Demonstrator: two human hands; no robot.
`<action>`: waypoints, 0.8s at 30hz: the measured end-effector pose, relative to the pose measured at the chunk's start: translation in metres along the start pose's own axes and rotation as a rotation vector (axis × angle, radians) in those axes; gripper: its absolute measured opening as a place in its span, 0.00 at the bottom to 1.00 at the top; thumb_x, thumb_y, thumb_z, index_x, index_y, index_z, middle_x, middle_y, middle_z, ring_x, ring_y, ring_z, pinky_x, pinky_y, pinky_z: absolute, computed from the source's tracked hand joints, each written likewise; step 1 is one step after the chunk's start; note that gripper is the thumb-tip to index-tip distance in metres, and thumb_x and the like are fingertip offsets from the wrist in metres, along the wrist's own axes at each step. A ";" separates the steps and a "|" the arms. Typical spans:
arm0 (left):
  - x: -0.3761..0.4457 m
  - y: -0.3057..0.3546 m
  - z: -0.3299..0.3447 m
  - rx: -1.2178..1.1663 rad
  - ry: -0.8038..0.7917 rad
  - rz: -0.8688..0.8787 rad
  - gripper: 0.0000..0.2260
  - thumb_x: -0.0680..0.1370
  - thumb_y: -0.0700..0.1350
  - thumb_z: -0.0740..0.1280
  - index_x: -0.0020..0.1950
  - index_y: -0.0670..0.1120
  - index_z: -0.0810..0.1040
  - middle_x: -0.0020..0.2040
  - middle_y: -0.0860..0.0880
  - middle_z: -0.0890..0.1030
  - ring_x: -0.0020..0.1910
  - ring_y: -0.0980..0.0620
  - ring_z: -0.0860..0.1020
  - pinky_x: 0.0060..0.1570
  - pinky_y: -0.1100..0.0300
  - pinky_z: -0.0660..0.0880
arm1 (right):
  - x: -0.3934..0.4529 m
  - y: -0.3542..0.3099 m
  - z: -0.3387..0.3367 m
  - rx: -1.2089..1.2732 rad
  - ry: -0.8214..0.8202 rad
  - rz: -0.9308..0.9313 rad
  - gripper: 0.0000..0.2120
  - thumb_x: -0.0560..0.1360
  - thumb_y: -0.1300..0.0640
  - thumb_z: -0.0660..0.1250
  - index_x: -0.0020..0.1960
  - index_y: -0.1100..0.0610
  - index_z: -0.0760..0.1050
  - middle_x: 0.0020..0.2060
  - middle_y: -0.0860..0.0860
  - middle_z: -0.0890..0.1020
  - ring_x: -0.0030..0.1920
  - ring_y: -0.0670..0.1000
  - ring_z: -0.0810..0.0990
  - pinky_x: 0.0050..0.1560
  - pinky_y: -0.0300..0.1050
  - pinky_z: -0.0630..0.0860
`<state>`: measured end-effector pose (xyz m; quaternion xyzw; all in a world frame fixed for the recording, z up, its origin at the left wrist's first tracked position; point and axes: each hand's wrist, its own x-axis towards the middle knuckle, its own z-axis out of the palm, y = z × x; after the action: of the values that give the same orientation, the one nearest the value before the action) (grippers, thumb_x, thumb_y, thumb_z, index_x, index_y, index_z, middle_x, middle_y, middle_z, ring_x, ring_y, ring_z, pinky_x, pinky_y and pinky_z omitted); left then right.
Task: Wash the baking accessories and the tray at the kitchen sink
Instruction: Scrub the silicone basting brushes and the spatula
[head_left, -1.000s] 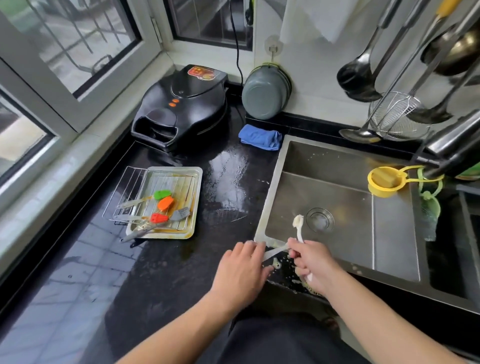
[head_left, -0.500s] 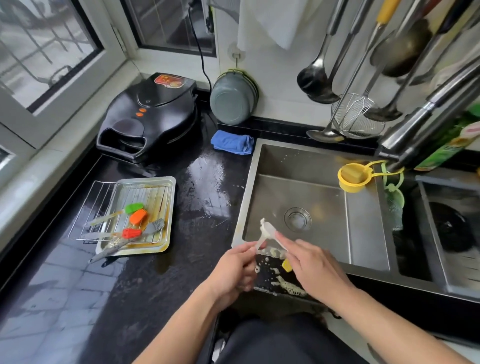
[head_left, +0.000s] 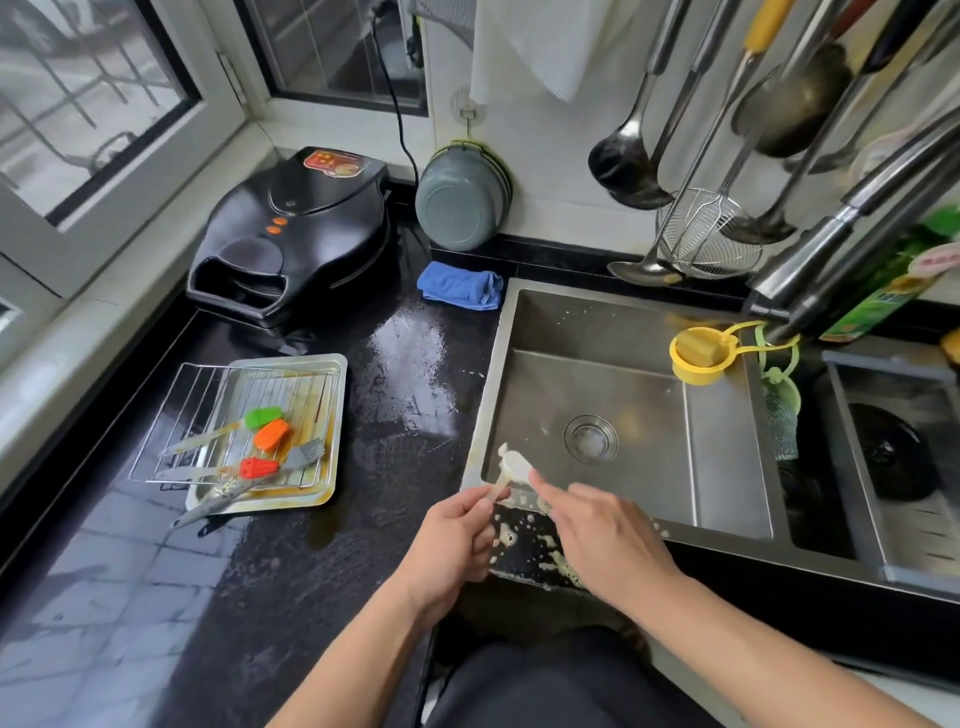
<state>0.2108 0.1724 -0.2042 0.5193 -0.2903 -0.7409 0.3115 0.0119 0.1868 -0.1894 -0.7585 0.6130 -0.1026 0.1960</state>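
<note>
A white silicone brush is over the near left corner of the steel sink. My left hand pinches its handle. The straight fingers of my right hand touch its head; the thumb is hidden. Foam lies on the counter edge under my hands. To the left, a greasy metal tray sits on the wet black counter with a wire rack on it. On the rack lie a green brush, an orange brush, a red brush and a grey brush.
A black electric griddle stands at the back left, with a blue cloth and a grey bowl near the sink's far corner. A yellow soap cup hangs from the faucet. Ladles hang on the wall.
The white brush went from my right hand's grip to my left hand, which now holds the handle. My right fingers moved onto the brush head. The brush shifted left toward the sink corner.
</note>
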 end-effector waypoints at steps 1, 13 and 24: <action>0.000 0.000 -0.001 -0.004 -0.008 0.000 0.11 0.87 0.42 0.57 0.56 0.43 0.79 0.31 0.51 0.60 0.28 0.55 0.54 0.29 0.61 0.49 | -0.003 -0.007 0.003 0.008 0.000 -0.040 0.25 0.81 0.55 0.61 0.76 0.39 0.65 0.39 0.47 0.77 0.36 0.56 0.79 0.35 0.53 0.78; -0.001 0.005 -0.005 -0.346 -0.137 -0.031 0.13 0.84 0.34 0.58 0.67 0.36 0.77 0.64 0.39 0.82 0.64 0.42 0.81 0.60 0.52 0.81 | 0.011 -0.008 -0.009 0.029 0.049 -0.055 0.29 0.82 0.54 0.60 0.78 0.35 0.56 0.38 0.47 0.75 0.38 0.57 0.79 0.38 0.52 0.78; -0.005 0.012 -0.018 -0.597 -0.261 -0.040 0.28 0.73 0.22 0.57 0.74 0.32 0.68 0.74 0.35 0.72 0.73 0.39 0.73 0.71 0.46 0.71 | -0.002 -0.034 -0.006 0.077 0.005 -0.227 0.23 0.81 0.52 0.58 0.75 0.40 0.67 0.38 0.46 0.75 0.38 0.53 0.78 0.37 0.49 0.76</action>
<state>0.2311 0.1668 -0.1971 0.3112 -0.0874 -0.8597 0.3955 0.0389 0.1938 -0.1694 -0.8147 0.5192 -0.1495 0.2107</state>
